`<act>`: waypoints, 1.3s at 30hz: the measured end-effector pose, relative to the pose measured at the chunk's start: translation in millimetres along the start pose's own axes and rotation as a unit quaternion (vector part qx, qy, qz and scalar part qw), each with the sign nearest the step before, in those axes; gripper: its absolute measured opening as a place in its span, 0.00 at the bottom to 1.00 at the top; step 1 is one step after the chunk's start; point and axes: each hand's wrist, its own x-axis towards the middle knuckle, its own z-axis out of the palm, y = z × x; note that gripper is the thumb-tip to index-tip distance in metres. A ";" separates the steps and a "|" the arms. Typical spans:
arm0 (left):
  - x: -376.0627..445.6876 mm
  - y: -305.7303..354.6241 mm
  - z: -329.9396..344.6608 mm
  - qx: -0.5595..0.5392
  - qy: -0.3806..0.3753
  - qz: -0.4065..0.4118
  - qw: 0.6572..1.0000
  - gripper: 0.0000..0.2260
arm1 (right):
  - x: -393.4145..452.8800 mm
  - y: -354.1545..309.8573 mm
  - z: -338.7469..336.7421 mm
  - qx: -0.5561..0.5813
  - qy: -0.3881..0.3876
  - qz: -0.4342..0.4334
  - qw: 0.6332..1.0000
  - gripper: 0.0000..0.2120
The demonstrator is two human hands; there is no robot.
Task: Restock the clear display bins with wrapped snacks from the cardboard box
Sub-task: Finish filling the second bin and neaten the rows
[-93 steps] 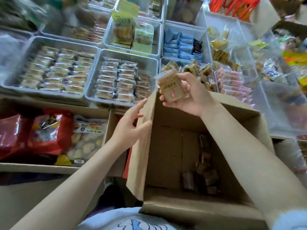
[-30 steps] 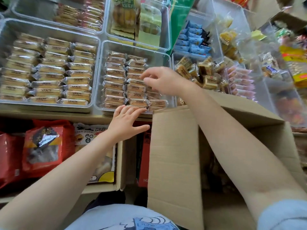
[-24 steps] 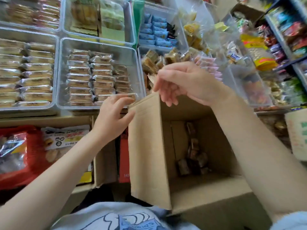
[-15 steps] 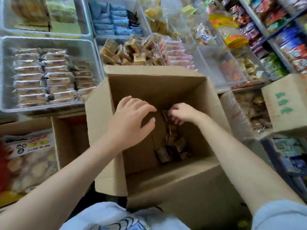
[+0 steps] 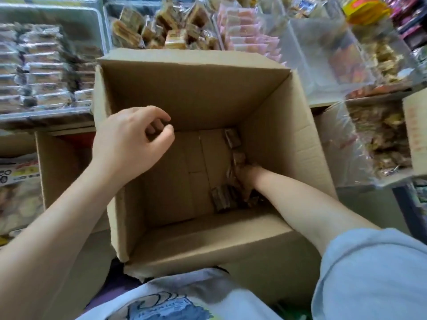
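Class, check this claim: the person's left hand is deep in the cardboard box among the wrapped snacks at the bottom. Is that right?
Wrong hand. In the head view, the right hand is down among the wrapped snacks in the cardboard box; the left hand is up near its rim.

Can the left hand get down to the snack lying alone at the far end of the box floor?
Probably yes. The left hand hovers over the open cardboard box, and nothing covers that snack. The right hand works nearer, among the other snacks.

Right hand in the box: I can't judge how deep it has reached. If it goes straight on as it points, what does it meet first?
The right hand likely meets the wrapped snacks on the cardboard box floor first; it seems already among them, though depth is unclear.
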 end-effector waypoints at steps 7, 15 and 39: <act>-1.8 -0.9 -1.4 -0.011 0.001 -0.008 1.000 0.08 | -33.6 22.8 -60.3 0.495 0.058 -0.051 0.865 0.33; -7.7 -16.5 -15.2 -0.193 0.098 -0.018 0.976 0.09 | -153.5 -18.9 -146.5 0.777 -0.044 -0.390 0.492 0.24; 18.1 -322.1 -51.7 0.162 -0.186 -0.128 0.961 0.31 | -67.9 -269.4 -396.0 0.105 0.423 -0.039 0.899 0.03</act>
